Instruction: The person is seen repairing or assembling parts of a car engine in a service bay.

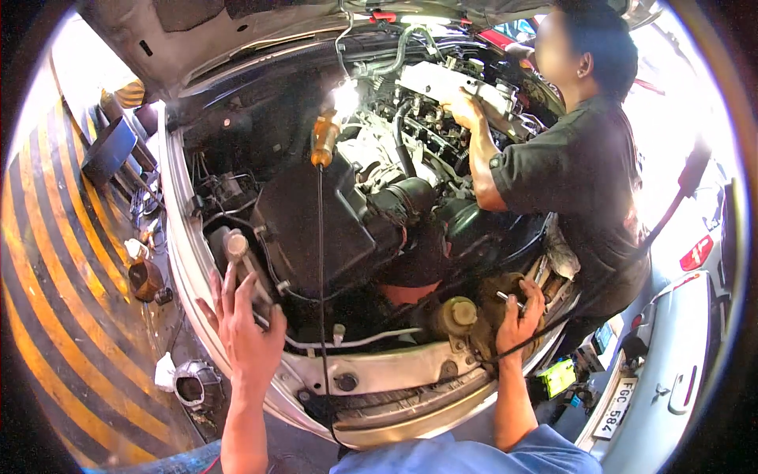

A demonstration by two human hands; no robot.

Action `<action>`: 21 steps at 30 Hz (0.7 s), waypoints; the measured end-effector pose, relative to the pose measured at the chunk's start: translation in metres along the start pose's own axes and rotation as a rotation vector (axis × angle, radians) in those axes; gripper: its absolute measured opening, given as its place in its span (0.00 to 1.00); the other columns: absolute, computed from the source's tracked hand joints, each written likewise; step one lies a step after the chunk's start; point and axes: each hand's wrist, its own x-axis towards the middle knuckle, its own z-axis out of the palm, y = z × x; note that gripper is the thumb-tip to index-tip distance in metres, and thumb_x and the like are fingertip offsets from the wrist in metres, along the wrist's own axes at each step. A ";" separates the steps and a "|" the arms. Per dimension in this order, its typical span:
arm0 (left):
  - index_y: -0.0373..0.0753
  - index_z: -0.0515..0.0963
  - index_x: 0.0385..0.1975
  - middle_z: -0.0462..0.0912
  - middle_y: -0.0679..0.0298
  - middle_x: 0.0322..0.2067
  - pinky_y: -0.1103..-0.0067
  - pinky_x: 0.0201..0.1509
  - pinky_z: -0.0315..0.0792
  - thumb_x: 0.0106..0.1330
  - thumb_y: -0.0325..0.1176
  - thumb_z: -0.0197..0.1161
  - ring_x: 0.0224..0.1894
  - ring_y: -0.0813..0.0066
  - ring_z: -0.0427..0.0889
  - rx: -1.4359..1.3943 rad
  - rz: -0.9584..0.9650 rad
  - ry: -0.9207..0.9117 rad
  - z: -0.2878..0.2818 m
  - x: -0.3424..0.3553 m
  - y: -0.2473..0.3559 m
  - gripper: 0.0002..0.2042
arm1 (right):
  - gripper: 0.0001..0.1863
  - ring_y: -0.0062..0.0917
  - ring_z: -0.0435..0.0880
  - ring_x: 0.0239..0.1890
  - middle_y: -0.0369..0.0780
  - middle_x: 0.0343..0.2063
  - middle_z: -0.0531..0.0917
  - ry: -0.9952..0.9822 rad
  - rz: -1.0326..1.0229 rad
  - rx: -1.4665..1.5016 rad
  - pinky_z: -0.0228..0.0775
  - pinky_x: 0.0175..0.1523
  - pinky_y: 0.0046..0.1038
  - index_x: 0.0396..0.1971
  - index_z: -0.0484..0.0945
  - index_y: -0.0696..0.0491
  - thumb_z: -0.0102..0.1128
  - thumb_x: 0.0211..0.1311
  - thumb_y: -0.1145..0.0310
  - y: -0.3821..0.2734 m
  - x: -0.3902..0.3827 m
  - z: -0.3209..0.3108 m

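My left hand [251,325] rests at the front left corner of an open engine bay, fingers spread, beside a round pale cap [235,243]. Something thin and dark shows between its thumb and fingers, too small to make out. At the front right, my right hand [521,317] is closed around a slim shiny metal tool [505,297], whose exact kind I cannot tell. A yellowish round reservoir cap [464,314] lies just left of that hand. Between my hands runs the car's front panel [371,365]. A large black plastic box [316,225] fills the bay's left side.
A person [576,150] in a dark shirt leans in from the right, one hand on a silver engine part [458,87]. A lit work lamp [324,138] hangs above the engine, its cord crossing the bay. A silver car [671,379] stands at right; metal parts [197,385] lie left.
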 end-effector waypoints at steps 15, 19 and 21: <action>0.40 0.76 0.51 0.72 0.51 0.60 0.63 0.69 0.63 0.56 0.32 0.64 0.63 0.50 0.69 0.036 0.689 0.403 -0.025 0.247 0.063 0.20 | 0.15 0.40 0.70 0.60 0.47 0.53 0.76 0.069 0.111 -0.052 0.56 0.68 0.37 0.49 0.76 0.60 0.55 0.64 0.71 0.011 -0.016 -0.038; 0.39 0.76 0.51 0.72 0.51 0.60 0.66 0.70 0.61 0.56 0.31 0.64 0.63 0.50 0.69 0.077 0.720 0.472 -0.064 0.241 0.073 0.20 | 0.15 0.39 0.70 0.61 0.47 0.54 0.76 0.090 0.141 0.013 0.55 0.68 0.37 0.48 0.77 0.60 0.55 0.65 0.69 0.016 -0.008 -0.042; 0.38 0.76 0.51 0.72 0.51 0.61 0.66 0.70 0.61 0.56 0.31 0.64 0.63 0.50 0.69 0.042 0.723 0.472 -0.073 0.240 0.074 0.20 | 0.15 0.39 0.70 0.60 0.47 0.54 0.76 0.090 0.133 0.008 0.55 0.68 0.36 0.48 0.77 0.60 0.55 0.65 0.69 0.016 -0.005 -0.043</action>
